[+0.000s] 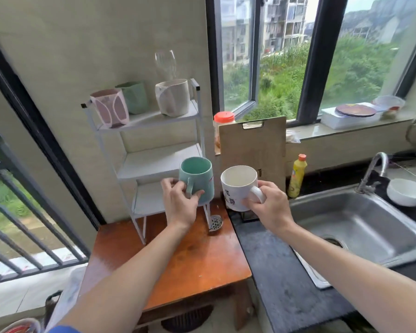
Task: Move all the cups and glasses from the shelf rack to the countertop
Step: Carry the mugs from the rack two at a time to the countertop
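Teal mug (197, 180): upright, held in the air in front of the rack's (154, 162) lower shelves, above the wooden table (178, 265). Left hand (179, 203) has its grip clamped on it, fingers (197, 194) wrapped at the handle, thumb side against the mug wall.

White mug (238, 188): upright, blue print on its side, held just right of the teal mug, the two apart. Right hand (269, 207) has its grip closed round the handle. The mug hangs over the left end of the dark worktop (283, 280); I cannot tell whether its base touches.

Top shelf of the rack, left to right: pink cup (111, 109), green cup (133, 97) behind it, cream cup (173, 97) at the right end. A clear glass (165, 64) stands behind the cream cup. Middle and bottom shelves show bare.

The rack stands on the wooden table, against the wall. A slotted metal piece (215, 223) lies on the table by the rack's front leg.

Right of the rack: cutting board (252, 150) leaning upright against the wall, orange-lidded jar (223, 126) behind it on the sill, yellow bottle (297, 176) beside the board. Steel sink (356, 227) is set in the worktop, tap (372, 171) at its back, white bowl (407, 192) near the tap.
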